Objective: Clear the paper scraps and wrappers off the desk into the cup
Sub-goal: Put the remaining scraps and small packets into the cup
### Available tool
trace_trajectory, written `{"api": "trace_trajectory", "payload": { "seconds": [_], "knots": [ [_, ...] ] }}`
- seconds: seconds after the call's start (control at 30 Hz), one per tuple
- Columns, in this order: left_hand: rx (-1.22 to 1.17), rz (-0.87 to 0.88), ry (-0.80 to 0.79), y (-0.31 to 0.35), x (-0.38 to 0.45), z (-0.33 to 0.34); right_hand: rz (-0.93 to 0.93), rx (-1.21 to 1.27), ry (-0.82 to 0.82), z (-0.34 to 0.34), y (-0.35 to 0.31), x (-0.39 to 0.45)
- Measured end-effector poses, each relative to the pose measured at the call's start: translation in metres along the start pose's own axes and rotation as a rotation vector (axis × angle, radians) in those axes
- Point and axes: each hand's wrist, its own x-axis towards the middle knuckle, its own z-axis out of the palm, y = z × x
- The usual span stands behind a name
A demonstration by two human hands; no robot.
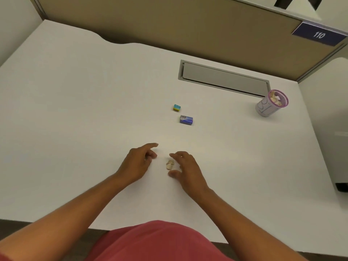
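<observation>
Desk [75, 110] is what we see most of: a wide white top with a matte finish, its near edge against a red shirt [158, 242] and its far edge wavy on the left. We take the cup [271, 103] as our landmark; it stands upright toward the far right of the desk, pale with line drawings on its wall and a pink rim, and scraps show inside it. Just beyond and to the left of the cup, a long grey cable hatch [224, 79] is set flush into the surface. Behind that rises a tan partition [169, 25], with a dark blue plate [319, 34] reading 110 above and beyond the cup. To the right of the cup, past the desk's edge, stands a grey cabinet [335, 138].

Well to the left of the cup lie two small boxes, a teal and yellow one [177, 107] and, slightly nearer us, a blue one [186, 120], close together but apart.

Nearer us and left of the cup, a crumpled paper scrap [170, 164] lies on the desk. Our right hand [185, 166] hovers over it with fingers spread and curved, thumb and forefinger either side of the scrap; we cannot tell whether they touch it. Our left hand [139, 162] lies just left of the scrap, forefinger extended, the other fingers loosely curled, holding nothing.
</observation>
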Motion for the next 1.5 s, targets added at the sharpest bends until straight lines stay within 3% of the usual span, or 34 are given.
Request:
{"api": "trace_trajectory", "payload": {
  "seconds": [0.23, 0.33, 0.6, 0.7, 0.9, 1.1, 1.33, 1.5],
  "knots": [
    [0.008, 0.052, -0.032, -0.003, 0.003, 0.004, -0.149, -0.336, -0.140, 0.010, -0.010, 0.000],
    [0.025, 0.081, -0.049, 0.000, 0.005, 0.007, -0.214, -0.466, -0.128, 0.010, -0.010, 0.003],
    [0.152, 0.206, -0.032, 0.029, 0.050, 0.016, -0.099, -0.445, -0.100, 0.002, -0.019, 0.011],
    [0.243, 0.253, -0.007, 0.048, 0.083, 0.022, 0.030, -0.281, -0.060, -0.003, -0.014, 0.013],
    [0.510, 0.360, 0.003, 0.088, 0.150, 0.032, 0.407, 0.195, 0.171, -0.030, 0.023, -0.021],
    [0.699, 0.302, -0.027, 0.100, 0.172, 0.056, 0.668, 0.660, 0.341, -0.063, 0.071, -0.044],
    [0.197, 0.184, 0.075, 0.147, 0.165, 0.102, 0.663, 1.203, 0.407, -0.134, 0.131, -0.041],
    [-0.088, 0.162, 0.049, 0.228, 0.174, 0.143, 0.537, 1.283, 0.536, -0.222, 0.186, -0.002]
  ]
}}
